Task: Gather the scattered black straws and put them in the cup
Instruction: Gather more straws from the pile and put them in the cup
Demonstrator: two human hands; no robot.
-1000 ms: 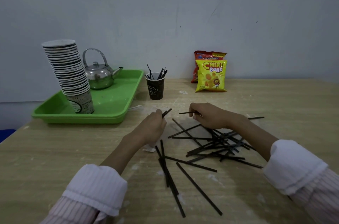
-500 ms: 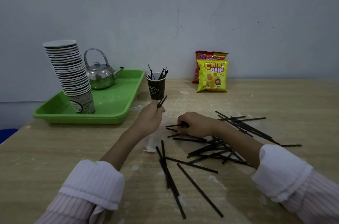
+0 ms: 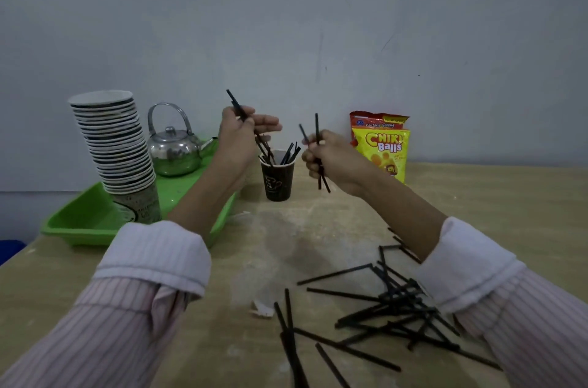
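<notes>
A dark paper cup [image 3: 277,181] stands on the wooden table with several black straws sticking out of it. My left hand [image 3: 239,139] is raised just left of and above the cup, holding black straws [image 3: 237,106] whose lower ends reach down into the cup's mouth. My right hand [image 3: 331,158] is raised just right of the cup, closed on two black straws [image 3: 316,127] held nearly upright. Several more black straws [image 3: 394,308] lie scattered in a heap on the table near me, at the lower right.
A green tray [image 3: 82,222] at the left carries a tall stack of paper cups [image 3: 114,146] and a steel kettle [image 3: 173,149]. Two snack bags [image 3: 381,142] lean against the wall behind my right hand. A scrap of paper [image 3: 262,308] lies on the table.
Both hands have lifted off the table and moved forward to the cup, each carrying straws. The left hand's straws now dip into the cup. The view has tilted closer.
</notes>
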